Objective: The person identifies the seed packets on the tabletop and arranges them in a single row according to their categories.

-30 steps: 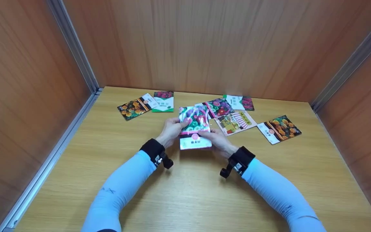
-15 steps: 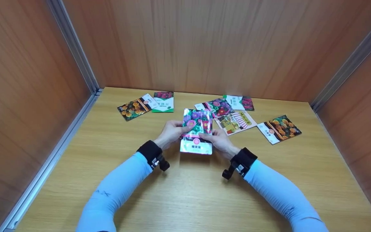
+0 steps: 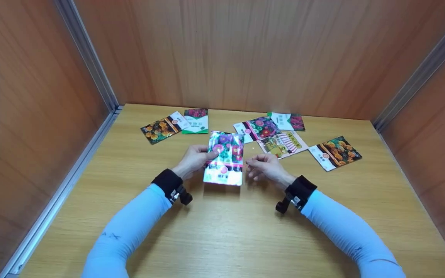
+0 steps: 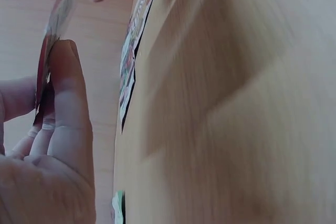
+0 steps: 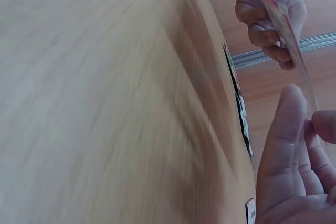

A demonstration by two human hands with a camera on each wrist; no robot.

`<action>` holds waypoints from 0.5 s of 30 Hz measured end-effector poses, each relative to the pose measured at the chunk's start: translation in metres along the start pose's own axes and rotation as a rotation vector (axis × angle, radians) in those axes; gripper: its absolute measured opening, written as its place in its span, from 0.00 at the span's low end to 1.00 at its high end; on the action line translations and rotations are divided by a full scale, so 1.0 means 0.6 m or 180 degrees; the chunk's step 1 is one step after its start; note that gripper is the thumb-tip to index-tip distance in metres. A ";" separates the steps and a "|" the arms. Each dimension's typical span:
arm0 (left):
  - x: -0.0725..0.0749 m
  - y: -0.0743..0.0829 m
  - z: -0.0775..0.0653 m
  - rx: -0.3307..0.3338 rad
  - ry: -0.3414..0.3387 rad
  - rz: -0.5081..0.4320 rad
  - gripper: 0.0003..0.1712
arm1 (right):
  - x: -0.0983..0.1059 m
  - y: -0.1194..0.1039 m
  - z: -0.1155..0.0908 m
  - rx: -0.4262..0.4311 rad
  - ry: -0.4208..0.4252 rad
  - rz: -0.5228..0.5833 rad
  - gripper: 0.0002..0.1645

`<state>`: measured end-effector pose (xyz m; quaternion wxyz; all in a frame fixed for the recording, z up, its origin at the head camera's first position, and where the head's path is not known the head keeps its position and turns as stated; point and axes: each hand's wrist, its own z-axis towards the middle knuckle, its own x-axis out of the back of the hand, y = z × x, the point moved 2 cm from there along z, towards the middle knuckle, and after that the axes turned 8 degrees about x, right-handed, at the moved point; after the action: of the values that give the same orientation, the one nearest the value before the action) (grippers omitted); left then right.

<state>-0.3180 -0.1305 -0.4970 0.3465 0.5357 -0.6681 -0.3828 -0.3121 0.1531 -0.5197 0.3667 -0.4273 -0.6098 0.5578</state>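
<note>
In the head view, my left hand (image 3: pixel 194 160) pinches a flower seed packet (image 3: pixel 224 164) by its left side, thumb on the front and fingers behind. The packet is held above the table, picture side up, with zinnia-like blooms and a white lower band. Just off its right edge is my right hand (image 3: pixel 267 169), fingers loosely bent and holding nothing. Seen from the left wrist, the packet (image 4: pixel 56 22) is nearly edge-on between thumb and fingers. The right wrist view has the same packet (image 5: pixel 286 30) beyond the right hand (image 5: pixel 294 166).
Behind the hands lie a similar pink-banded packet (image 3: pixel 263 128), a yellow-and-pink packet (image 3: pixel 283 144) and a green-and-white one (image 3: pixel 284 122). Orange-flower packets lie right (image 3: pixel 335 153) and left (image 3: pixel 164 128), the left one touching a green-edged packet (image 3: pixel 196 121). Wooden panels (image 3: pixel 222 54) wall the table.
Both hands held the packet before. My right hand has let go and drawn away to the right, while my left hand has carried the packet slightly left.
</note>
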 end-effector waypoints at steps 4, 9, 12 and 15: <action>0.013 -0.006 -0.002 0.0064 -0.0020 0.0143 0.18 | 0.005 -0.003 -0.003 0.0018 -0.0023 -0.0033 0.09; 0.036 -0.011 -0.007 0.0183 -0.0088 0.0375 0.20 | 0.014 -0.005 -0.008 0.0121 -0.0070 -0.0190 0.06; 0.053 -0.014 -0.011 0.0296 -0.0135 0.0417 0.21 | 0.026 -0.004 -0.013 0.0169 -0.0070 -0.0328 0.05; 0.071 -0.018 -0.017 0.0375 -0.0193 0.0446 0.22 | 0.043 -0.003 -0.020 0.0142 -0.0043 -0.0448 0.05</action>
<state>-0.3123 -0.1750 -0.4995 0.3200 0.4953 -0.7355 -0.3338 -0.3104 0.1817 -0.5172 0.4103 -0.3714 -0.6281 0.5470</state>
